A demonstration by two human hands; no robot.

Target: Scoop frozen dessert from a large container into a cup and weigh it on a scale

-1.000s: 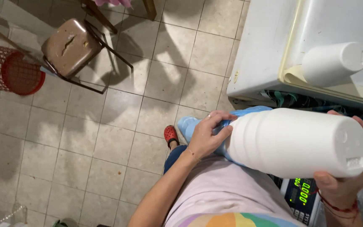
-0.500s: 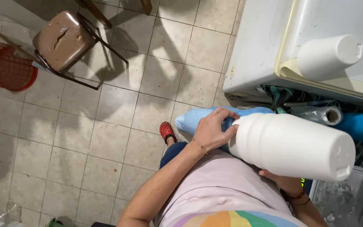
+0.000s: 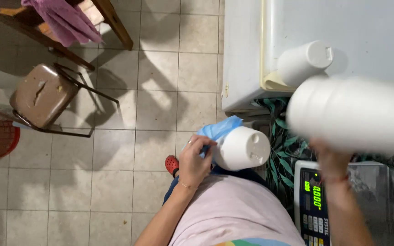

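Gripping a big white jar [image 3: 356,114] from below, the right hand [image 3: 331,159] holds it, blurred, above a digital scale [image 3: 315,200]. The left hand [image 3: 193,160] curls its fingers around a smaller white jar [image 3: 241,148] at the waist, beside a blue bag [image 3: 217,130].

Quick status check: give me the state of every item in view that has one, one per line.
Left hand: gripping a white bottle with a blue cloth.
White bottle: capped, tipped on its side.
Blue cloth: bunched against that bottle.
Right hand: holding up a large white bottle.
Large white bottle: lifted, blurred.
Third white bottle: capped, on the white surface.
Scale: on, green digits lit.
Chair: seat torn.
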